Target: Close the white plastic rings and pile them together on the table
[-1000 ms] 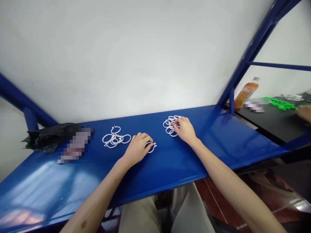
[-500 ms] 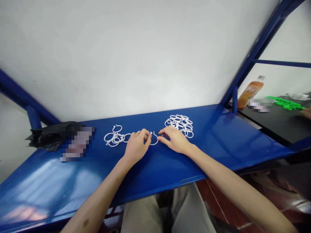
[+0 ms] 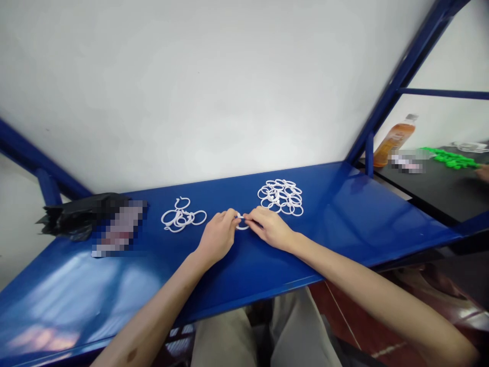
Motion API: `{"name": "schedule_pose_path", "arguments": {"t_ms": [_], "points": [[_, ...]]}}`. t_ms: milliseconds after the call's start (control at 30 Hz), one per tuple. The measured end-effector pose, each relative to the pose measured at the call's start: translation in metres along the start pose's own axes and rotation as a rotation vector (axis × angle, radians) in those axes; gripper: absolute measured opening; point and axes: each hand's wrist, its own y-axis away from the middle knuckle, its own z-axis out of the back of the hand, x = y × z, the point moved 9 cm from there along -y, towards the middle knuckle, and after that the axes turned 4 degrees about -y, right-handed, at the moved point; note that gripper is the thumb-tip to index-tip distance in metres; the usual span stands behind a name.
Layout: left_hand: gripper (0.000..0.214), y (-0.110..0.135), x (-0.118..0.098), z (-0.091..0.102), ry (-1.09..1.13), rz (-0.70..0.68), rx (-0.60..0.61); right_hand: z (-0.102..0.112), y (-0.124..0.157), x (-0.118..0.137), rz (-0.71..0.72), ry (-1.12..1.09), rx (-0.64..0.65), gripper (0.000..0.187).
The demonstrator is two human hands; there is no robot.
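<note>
White plastic forms the small ring (image 3: pixel 242 223) that is pinched between both hands at the centre of the frame, just above the glossy blue metal shelf (image 3: pixel 344 224). The ring's left side is gripped by the fingertips of the left hand (image 3: pixel 217 235), and its right side is gripped by the fingertips of the right hand (image 3: pixel 269 227); the fingers of both are pressed together on the thin hoop.

A loose heap of rings (image 3: pixel 281 197) of the same white plastic, round and thin, is seen just above and right of the hands. A smaller cluster of rings (image 3: pixel 182 217), some with open hooked ends, is laid to the left of the hands. A crumpled black plastic bag (image 3: pixel 72 216) is set at the left edge of the shelf.

At the upper right, an orange bottle (image 3: pixel 393 140) is stood beside a slanted blue post, and bright green pieces (image 3: pixel 453 159) are spread on a dark table, where part of another person's hand (image 3: pixel 483 172) is cut by the frame edge.
</note>
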Motion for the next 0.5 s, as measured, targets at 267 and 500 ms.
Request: {"name": "schedule_pose_path", "arguments": {"t_ms": [267,500], "points": [[0.031,-0.006,-0.008,0.003,0.066,-0.074,-0.02,0.007,-0.005,-0.009,-0.169,0.022,-0.036,0.016],[0.029,-0.006,0.008,-0.006,0.212,0.031,0.038,0.007,-0.007,-0.011,-0.145,-0.177,0.09,0.014]]}}
